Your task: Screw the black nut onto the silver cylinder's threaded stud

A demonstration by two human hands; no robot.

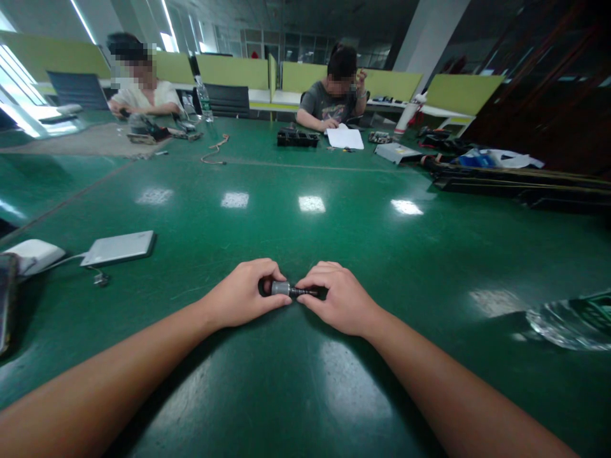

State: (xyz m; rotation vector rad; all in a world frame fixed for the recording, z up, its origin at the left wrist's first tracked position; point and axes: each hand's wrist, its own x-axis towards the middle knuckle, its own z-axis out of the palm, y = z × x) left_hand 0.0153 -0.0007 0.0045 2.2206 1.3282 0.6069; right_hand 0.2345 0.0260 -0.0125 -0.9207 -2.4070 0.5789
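Observation:
Low over the green table (267, 222), both hands meet at a small grey metal cylinder (280, 289) with a dark ribbed, spring-like shaft (298, 292) extending to the right. My left hand (243, 292) is closed around the cylinder, thumb and fingers pinching its body. Thumb and fingertips of my right hand (341, 296) pinch the shaft from the other side. The part lies roughly level between them. Its left end is partly hidden in my left hand, and I cannot tell its exact kind.
Left of my hands lie a silver power bank (119, 247), a white adapter (41, 256) and a phone (7, 299). A clear bottle (573, 321) lies at right. Black rails (520, 184) stretch along the right. Two people sit across the table, one near a black tray (296, 137).

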